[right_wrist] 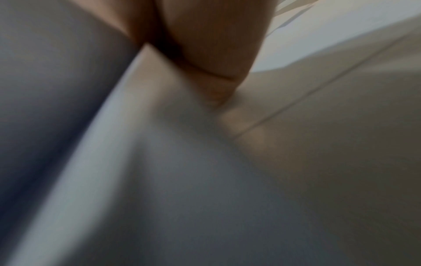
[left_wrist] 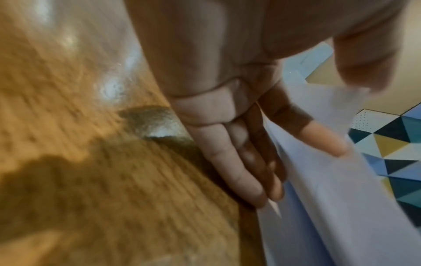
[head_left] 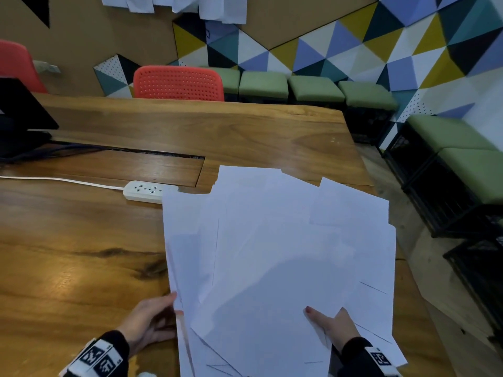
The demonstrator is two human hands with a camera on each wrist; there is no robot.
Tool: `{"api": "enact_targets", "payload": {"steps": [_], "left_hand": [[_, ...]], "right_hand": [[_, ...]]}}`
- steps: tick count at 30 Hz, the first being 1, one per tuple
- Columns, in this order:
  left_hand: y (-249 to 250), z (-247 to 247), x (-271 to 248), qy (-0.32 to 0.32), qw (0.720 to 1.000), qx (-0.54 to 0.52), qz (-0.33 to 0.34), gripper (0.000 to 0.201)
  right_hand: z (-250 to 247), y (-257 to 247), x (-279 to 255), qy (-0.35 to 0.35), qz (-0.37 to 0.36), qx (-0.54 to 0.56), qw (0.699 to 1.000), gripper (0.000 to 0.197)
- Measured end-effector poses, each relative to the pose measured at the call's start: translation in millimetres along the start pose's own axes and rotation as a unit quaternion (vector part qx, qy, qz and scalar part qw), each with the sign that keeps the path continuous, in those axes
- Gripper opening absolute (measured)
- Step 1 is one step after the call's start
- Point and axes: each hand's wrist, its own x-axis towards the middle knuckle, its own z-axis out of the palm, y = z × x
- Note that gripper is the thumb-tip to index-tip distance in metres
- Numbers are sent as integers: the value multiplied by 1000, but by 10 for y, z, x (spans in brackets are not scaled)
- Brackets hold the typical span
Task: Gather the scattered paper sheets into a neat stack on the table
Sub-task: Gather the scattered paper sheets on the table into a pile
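My left hand (head_left: 152, 319) pinches the left edge of the fanned paper sheets (head_left: 277, 254) on the table (head_left: 81, 240); right hand (head_left: 336, 326) pinches their near edge, thumb on top

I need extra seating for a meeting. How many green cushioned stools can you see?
6: four in a row along the patterned wall behind the table, two at right. More may lie outside the view.
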Motion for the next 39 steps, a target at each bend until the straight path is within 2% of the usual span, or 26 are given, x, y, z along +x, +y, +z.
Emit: {"api": "enact_targets", "payload": {"steps": [1,4,5,8,10,12,17,22,26,30,33,36,37,39], "left_hand": [[29,-7,29,12,1000,-15,11,32],[122,-72,216,66,996,-32,58,68],[142,-54,259,71,995,-15,65,69],[106,112,313,50,989,107,83,41],[54,169,332,69,976,172,115,27],[101,179,263,76,968,193,144,27],[435,143,38,114,951,179,225,15],[623,-59,-24,177,931,180,262,18],[771,-182,-141,259,898,166,315,18],[1042,-270,-302,298,866,127,382,12],[1258,-229,-465,278,848,87,442,13],[1438,-44,-697,233,830,61,503,17],[1486,39,-771,211,828,49,518,17],[1529,180,-837,148,838,15,525,17]], "right_hand": [[6,-13,-10,0,0,5,1000,32],[20,-17,-26,10,-2,-4,1000,27],[24,-12,-20,5,1,-2,1000,30],[26,30,-8,-1,-4,6,1000,55],[27,37,8,-4,-4,15,1000,42],[35,26,2,1,-6,13,1000,36],[21,8,-19,11,-7,7,1000,45],[4,-9,-32,0,4,-5,1000,73],[-2,-9,-32,-2,35,-2,999,85],[8,-1,-16,4,42,-6,999,95],[12,-35,-42,1,38,17,999,79],[56,-15,-33,-3,38,17,999,112],[68,-21,-40,7,34,14,999,108],[62,-53,-58,24,29,9,999,89]]}}
